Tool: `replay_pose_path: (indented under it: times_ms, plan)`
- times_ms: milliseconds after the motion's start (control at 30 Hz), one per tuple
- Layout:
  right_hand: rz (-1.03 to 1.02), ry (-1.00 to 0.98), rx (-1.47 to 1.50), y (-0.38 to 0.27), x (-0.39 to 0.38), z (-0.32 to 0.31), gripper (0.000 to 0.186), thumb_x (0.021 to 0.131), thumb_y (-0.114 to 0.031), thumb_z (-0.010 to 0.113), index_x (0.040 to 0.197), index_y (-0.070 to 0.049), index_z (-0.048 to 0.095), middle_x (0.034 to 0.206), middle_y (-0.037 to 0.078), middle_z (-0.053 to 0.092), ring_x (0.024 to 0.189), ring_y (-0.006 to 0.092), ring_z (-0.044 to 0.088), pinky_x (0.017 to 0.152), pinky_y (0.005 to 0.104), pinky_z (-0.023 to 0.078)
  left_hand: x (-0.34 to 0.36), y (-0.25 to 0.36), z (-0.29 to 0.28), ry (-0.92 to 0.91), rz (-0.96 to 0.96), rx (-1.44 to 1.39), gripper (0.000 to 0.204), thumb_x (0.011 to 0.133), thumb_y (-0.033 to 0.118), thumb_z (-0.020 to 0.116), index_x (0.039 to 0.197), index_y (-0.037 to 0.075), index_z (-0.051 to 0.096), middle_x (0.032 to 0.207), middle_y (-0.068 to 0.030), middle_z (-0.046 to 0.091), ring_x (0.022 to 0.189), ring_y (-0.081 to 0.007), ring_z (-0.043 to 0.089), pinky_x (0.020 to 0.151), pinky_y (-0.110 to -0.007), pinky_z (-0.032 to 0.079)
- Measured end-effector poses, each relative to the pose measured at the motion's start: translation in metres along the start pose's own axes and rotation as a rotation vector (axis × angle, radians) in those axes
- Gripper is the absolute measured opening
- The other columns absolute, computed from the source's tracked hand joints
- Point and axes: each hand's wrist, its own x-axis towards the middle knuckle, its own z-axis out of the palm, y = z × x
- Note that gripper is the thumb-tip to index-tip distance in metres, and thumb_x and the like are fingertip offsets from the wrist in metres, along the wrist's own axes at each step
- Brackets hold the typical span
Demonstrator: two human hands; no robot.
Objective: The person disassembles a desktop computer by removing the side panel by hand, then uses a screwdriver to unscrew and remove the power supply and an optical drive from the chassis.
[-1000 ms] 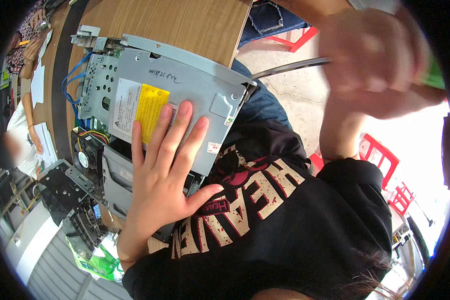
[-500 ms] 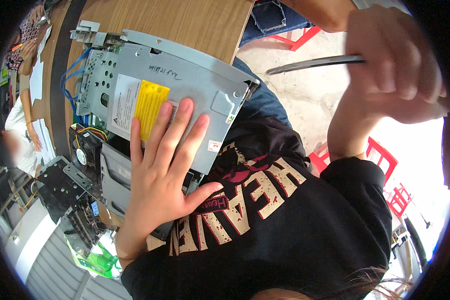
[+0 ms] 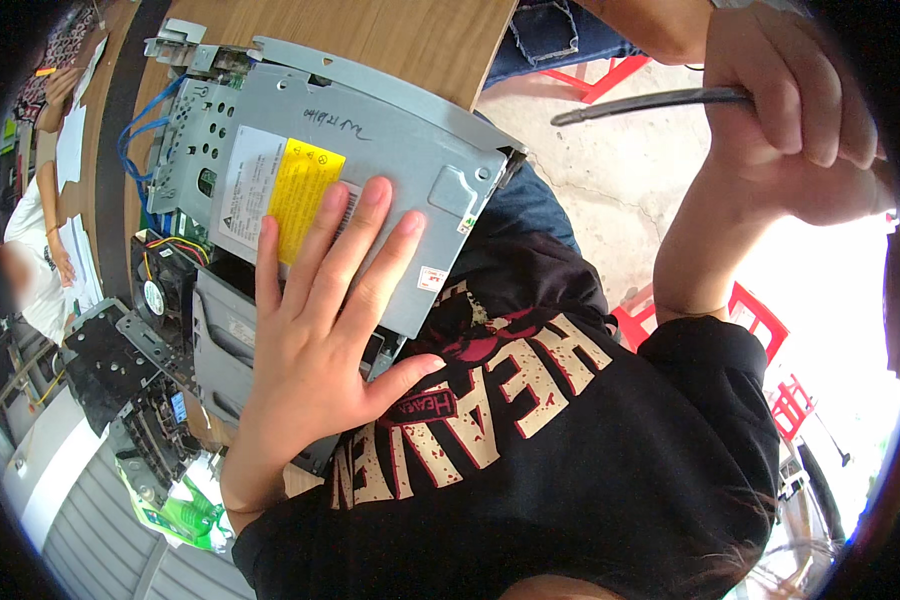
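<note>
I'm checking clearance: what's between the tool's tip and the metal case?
In the head view, a bare gap, pale floor behind it, separates the tool's tip from the case.

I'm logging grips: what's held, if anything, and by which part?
The right hand grips a slim dark tool by its hidden rear end; the left hand, on a grey casing, holds nothing.
</note>
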Motion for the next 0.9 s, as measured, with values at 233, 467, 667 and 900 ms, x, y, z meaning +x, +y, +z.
replay_pose_path:
  times_ms: [233,467,667,900]
  plan:
    - [-0.008,0.008,-0.003,-0.0022,-0.0004,-0.0026,0.043,0.090,-0.056,0.055,0.082,-0.014,0.057,0.076,0.000,0.058,0.060,0.0083,0.054,0.056,0.0224,0.049,0.0021,0.0025,0.0000,0.034,-0.050,-0.056,0.082,0.079,0.058,0.060,0.144,0.011,0.041,0.152,-0.0123,0.033,0.140,-0.0334,0.030,0.112,-0.059,0.013]
    - [-0.012,0.018,0.001,-0.0022,-0.0004,-0.0062,0.043,0.090,-0.056,0.055,0.082,-0.013,0.057,0.075,0.000,0.058,0.060,0.0082,0.054,0.056,0.0224,0.049,0.0029,0.0033,0.0002,0.041,-0.058,-0.044,0.080,0.081,0.058,0.058,0.144,0.011,0.042,0.151,-0.0123,0.034,0.140,-0.0338,0.030,0.111,-0.059,0.013]
    - [-0.010,0.018,0.001,0.0007,-0.0039,-0.0075,0.043,0.090,-0.056,0.055,0.082,-0.013,0.057,0.075,0.000,0.057,0.059,0.0081,0.053,0.056,0.0223,0.048,0.0022,0.0021,0.0003,0.026,-0.064,-0.041,0.080,0.080,0.058,0.059,0.143,0.011,0.042,0.151,-0.0126,0.034,0.139,-0.0343,0.031,0.111,-0.059,0.013]
    - [-0.007,0.022,0.003,-0.0003,-0.0043,-0.0100,0.043,0.090,-0.055,0.054,0.082,-0.013,0.057,0.075,0.000,0.057,0.059,0.0080,0.053,0.056,0.0222,0.048,0.0022,0.0000,0.0016,-0.014,-0.013,0.047,0.090,0.082,0.064,0.053,0.145,0.002,0.035,0.152,-0.0207,0.028,0.140,-0.0411,0.026,0.112,-0.059,0.010]
